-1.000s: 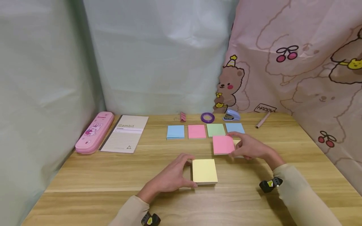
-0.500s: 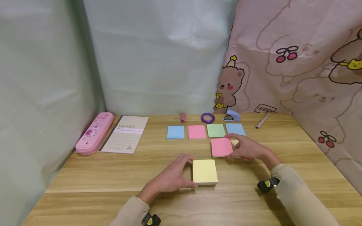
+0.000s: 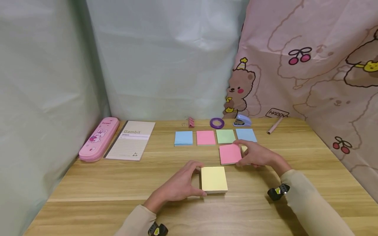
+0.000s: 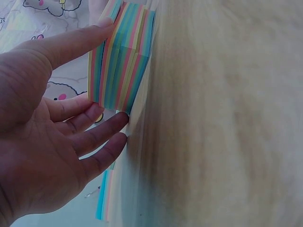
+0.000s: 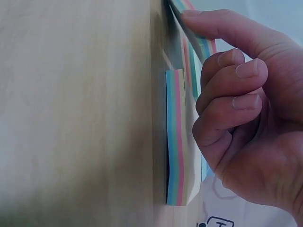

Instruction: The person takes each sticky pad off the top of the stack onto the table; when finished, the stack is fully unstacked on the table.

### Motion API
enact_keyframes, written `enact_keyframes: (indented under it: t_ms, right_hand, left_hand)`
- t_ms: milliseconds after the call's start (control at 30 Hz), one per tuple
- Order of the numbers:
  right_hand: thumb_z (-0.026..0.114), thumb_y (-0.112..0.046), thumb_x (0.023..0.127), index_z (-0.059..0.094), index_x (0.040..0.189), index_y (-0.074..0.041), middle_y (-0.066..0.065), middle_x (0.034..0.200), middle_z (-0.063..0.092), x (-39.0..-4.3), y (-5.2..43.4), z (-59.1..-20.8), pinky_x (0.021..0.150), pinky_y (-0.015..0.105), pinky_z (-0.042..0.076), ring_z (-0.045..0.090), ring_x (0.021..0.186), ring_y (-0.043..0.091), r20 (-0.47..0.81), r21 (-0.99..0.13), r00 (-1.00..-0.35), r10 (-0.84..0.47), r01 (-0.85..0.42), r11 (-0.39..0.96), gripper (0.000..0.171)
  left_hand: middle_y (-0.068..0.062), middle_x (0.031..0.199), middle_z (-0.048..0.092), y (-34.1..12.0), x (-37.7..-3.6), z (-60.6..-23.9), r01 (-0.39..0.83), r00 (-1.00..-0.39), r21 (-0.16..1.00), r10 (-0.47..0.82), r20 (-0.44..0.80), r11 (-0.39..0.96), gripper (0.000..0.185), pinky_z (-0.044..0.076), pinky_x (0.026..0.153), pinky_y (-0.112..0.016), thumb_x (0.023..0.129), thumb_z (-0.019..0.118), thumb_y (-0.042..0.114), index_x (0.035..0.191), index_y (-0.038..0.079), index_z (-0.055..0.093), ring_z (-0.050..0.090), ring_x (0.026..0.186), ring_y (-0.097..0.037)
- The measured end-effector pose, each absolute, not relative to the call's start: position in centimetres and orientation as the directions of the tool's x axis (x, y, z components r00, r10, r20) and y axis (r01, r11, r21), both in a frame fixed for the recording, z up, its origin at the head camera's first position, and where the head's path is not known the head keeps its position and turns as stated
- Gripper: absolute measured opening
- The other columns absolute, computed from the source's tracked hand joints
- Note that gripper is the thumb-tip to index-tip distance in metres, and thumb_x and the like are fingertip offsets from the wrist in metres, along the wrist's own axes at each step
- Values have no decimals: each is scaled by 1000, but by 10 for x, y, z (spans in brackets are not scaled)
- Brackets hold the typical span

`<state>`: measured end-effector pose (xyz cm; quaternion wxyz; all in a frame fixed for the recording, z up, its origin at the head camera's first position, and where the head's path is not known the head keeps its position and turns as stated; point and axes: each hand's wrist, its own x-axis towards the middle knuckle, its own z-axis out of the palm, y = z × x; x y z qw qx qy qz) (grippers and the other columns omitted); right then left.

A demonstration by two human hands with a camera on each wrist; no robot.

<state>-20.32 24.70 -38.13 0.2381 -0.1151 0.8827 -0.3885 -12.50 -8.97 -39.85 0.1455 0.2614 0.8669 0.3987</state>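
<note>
My left hand (image 3: 180,185) holds a thick yellow-topped stack of sticky notes (image 3: 214,179) by its left side, thumb at the near edge and fingers at the far edge. Striped coloured edges of this stack show in the left wrist view. Farther back, a pink-topped sticky note pad (image 3: 229,154) is pinched by my right hand (image 3: 257,154) at its right side. That pad looks tilted in the right wrist view. Another pad with a pale yellow top (image 5: 177,142) lies on the table below the right hand, which partly hides it in the head view.
Behind the hands, blue (image 3: 183,138), pink (image 3: 205,137), green (image 3: 225,136) and second blue (image 3: 246,134) pads form a row. Beyond lie a binder clip (image 3: 191,122), purple tape roll (image 3: 217,123), stapler (image 3: 242,120) and pen (image 3: 274,126). At left are a pencil case (image 3: 98,139) and notebook (image 3: 130,141).
My right hand has shifted slightly left and toward me, bringing the pink-topped pad along. The left hand and its yellow-topped stack have stayed in place.
</note>
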Motion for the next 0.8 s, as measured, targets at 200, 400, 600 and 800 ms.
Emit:
enact_keyframes:
  t_ms: [200,400,600,800]
  right_hand:
    - [87,-18,84,33,162,-11,-1,62,49,-205,246,-380,44,22,33,39,46,11,-344,-733,-850,-398,-22,680,95]
    - [88,-17,84,33,162,-10,2,70,57,-206,244,-378,45,22,33,38,48,10,-373,-713,-841,-391,-9,701,96]
    - [89,-18,82,34,162,-11,9,84,67,-208,243,-378,49,23,35,41,52,11,-388,-698,-838,-384,-5,716,98]
    - [89,-18,82,34,162,-11,4,78,57,-204,245,-367,54,25,39,44,63,13,-321,-705,-846,-426,-87,703,98]
  left_hand:
    - [-8,146,52,-90,-125,-398,345,-819,769,573,-35,539,85,45,117,-54,81,93,33,149,7,48,57,134,-28]
    - [-8,146,52,-90,-124,-399,343,-818,772,574,-35,536,85,45,117,-54,81,93,33,149,7,48,57,135,-28]
    - [-8,146,52,-89,-125,-399,334,-820,775,570,-42,537,86,45,118,-55,81,93,32,150,6,48,56,136,-28]
    - [-8,147,52,-90,-125,-398,336,-821,772,569,-41,540,86,44,118,-55,81,93,33,150,5,48,56,136,-28]
